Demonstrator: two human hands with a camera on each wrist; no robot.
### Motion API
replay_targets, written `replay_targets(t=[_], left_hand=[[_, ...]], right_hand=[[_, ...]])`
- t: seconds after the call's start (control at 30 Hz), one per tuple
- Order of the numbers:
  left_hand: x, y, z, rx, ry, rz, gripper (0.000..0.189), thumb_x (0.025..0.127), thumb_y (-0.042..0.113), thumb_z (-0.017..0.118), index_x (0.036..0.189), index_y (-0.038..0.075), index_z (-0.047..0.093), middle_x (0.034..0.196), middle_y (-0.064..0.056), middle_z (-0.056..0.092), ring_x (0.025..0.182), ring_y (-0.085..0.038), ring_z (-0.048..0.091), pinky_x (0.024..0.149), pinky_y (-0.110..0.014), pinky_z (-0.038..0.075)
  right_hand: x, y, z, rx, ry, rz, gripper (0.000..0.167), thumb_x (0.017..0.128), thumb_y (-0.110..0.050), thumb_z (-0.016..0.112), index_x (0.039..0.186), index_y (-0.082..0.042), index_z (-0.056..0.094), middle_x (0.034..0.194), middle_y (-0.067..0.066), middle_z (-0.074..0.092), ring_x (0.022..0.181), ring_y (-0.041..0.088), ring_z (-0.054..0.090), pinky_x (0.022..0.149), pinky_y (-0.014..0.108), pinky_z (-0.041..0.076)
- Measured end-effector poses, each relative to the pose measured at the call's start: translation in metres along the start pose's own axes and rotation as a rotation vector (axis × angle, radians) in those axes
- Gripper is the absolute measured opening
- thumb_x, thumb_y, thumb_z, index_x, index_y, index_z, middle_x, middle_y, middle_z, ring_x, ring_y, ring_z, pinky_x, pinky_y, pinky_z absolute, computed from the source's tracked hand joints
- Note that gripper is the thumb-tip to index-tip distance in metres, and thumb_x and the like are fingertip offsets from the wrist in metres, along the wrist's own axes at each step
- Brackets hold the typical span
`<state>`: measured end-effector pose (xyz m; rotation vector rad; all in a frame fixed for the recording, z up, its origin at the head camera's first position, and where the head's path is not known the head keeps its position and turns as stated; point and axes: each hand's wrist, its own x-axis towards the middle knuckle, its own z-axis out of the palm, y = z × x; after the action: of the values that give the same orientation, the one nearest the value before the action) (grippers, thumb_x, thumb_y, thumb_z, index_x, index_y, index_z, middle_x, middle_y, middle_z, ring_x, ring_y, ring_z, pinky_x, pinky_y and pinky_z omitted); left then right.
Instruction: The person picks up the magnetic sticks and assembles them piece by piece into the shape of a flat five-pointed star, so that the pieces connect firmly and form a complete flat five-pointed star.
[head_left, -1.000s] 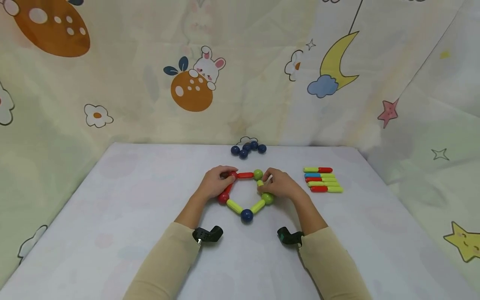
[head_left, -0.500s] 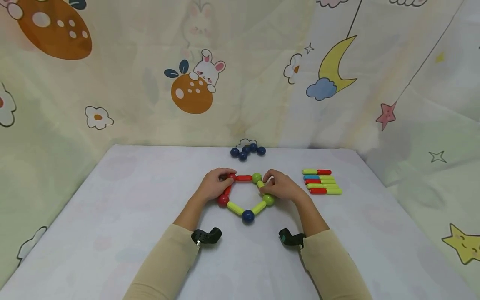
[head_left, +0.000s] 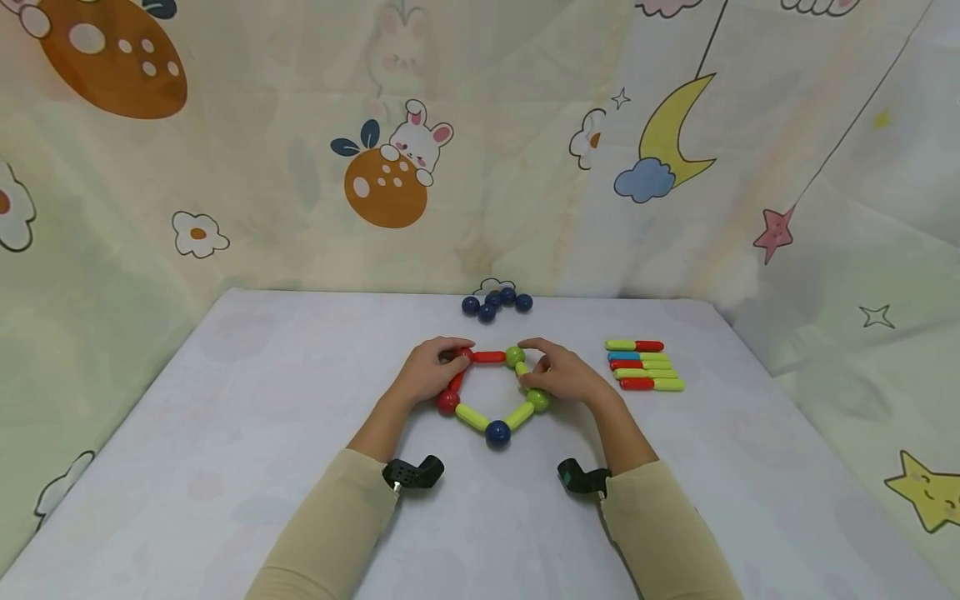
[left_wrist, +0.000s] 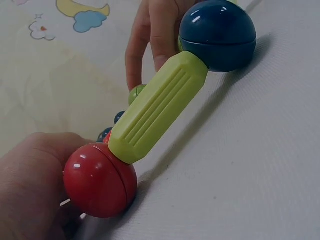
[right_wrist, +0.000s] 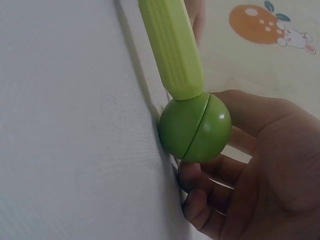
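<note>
A closed ring of magnetic balls and sticks lies between my hands on the white table. My left hand (head_left: pixel 429 367) pinches the far red ball (head_left: pixel 466 355), from which a red stick (head_left: pixel 489 357) runs to the far green ball (head_left: pixel 514 357). On the other side, my right hand (head_left: pixel 558 372) has its index fingertip at that green ball and its thumb against a yellow-green stick (head_left: pixel 522 367). The near green ball (right_wrist: pixel 195 127) sits under this hand. Two more yellow-green sticks meet at a blue ball (head_left: pixel 498 433) in front; the near red ball (left_wrist: pixel 100 180) is at left.
Several dark blue balls (head_left: pixel 487 312) are clustered at the table's far edge. To the right, several two-coloured sticks (head_left: pixel 645 364) lie in a stack of rows. A patterned cloth (head_left: pixel 480 167) hangs behind the white table (head_left: pixel 225 467).
My right index finger has shifted away from me, from beside the yellow-green stick to the far green ball. My left hand keeps its grip on the red ball. The ring has barely moved.
</note>
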<state>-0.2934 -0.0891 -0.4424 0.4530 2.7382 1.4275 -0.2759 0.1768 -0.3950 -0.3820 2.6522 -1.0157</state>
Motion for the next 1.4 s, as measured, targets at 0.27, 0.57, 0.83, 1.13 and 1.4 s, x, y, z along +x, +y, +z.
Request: replay_targets(t=[0.27, 0.57, 0.83, 1.13, 1.4], left_hand=[[-0.0016, 0.0022, -0.0018, -0.032, 0.006, -0.029, 0.037, 0.103, 0.026, 0.058, 0.139, 0.021, 0.066, 0.14, -0.007, 0.065, 0.132, -0.028, 0.055, 0.114, -0.051, 0.043], [-0.0012, -0.001, -0.0034, -0.077, 0.016, -0.044, 0.048, 0.097, 0.002, 0.043, 0.137, 0.015, 0.067, 0.14, -0.008, 0.065, 0.135, -0.029, 0.056, 0.115, -0.05, 0.044], [-0.0001, -0.0015, -0.0027, -0.074, 0.014, -0.04, 0.044, 0.1, 0.006, 0.044, 0.135, 0.015, 0.068, 0.14, -0.007, 0.066, 0.136, -0.029, 0.055, 0.115, -0.049, 0.044], [0.0003, 0.0009, -0.0002, -0.052, 0.017, -0.032, 0.034, 0.103, 0.024, 0.061, 0.134, 0.016, 0.069, 0.132, -0.006, 0.068, 0.122, -0.026, 0.06, 0.109, -0.046, 0.049], [-0.0001, 0.0029, 0.0002, -0.041, 0.025, -0.021, 0.034, 0.102, 0.024, 0.062, 0.134, 0.015, 0.069, 0.131, -0.007, 0.069, 0.121, -0.025, 0.06, 0.109, -0.046, 0.048]], right_hand=[[-0.0005, 0.001, -0.0002, 0.0, -0.004, -0.002, 0.062, 0.096, -0.026, 0.071, 0.152, -0.014, 0.047, 0.095, 0.01, 0.064, 0.083, 0.02, 0.057, 0.072, 0.03, 0.046], [-0.0009, 0.003, 0.0018, 0.01, 0.007, 0.002, 0.062, 0.096, -0.029, 0.07, 0.152, -0.015, 0.048, 0.097, 0.01, 0.063, 0.085, 0.021, 0.057, 0.073, 0.03, 0.046], [-0.0041, 0.0034, 0.001, 0.005, 0.007, 0.009, 0.062, 0.097, -0.029, 0.07, 0.153, -0.016, 0.047, 0.099, 0.01, 0.064, 0.085, 0.021, 0.058, 0.073, 0.031, 0.047], [-0.0071, 0.0044, -0.0007, 0.015, -0.002, 0.011, 0.063, 0.096, -0.029, 0.071, 0.153, -0.015, 0.047, 0.102, 0.011, 0.064, 0.087, 0.022, 0.058, 0.073, 0.031, 0.048], [-0.0082, 0.0047, -0.0017, 0.034, -0.016, 0.019, 0.063, 0.097, -0.03, 0.07, 0.153, -0.014, 0.046, 0.105, 0.012, 0.064, 0.088, 0.022, 0.059, 0.073, 0.03, 0.049]])
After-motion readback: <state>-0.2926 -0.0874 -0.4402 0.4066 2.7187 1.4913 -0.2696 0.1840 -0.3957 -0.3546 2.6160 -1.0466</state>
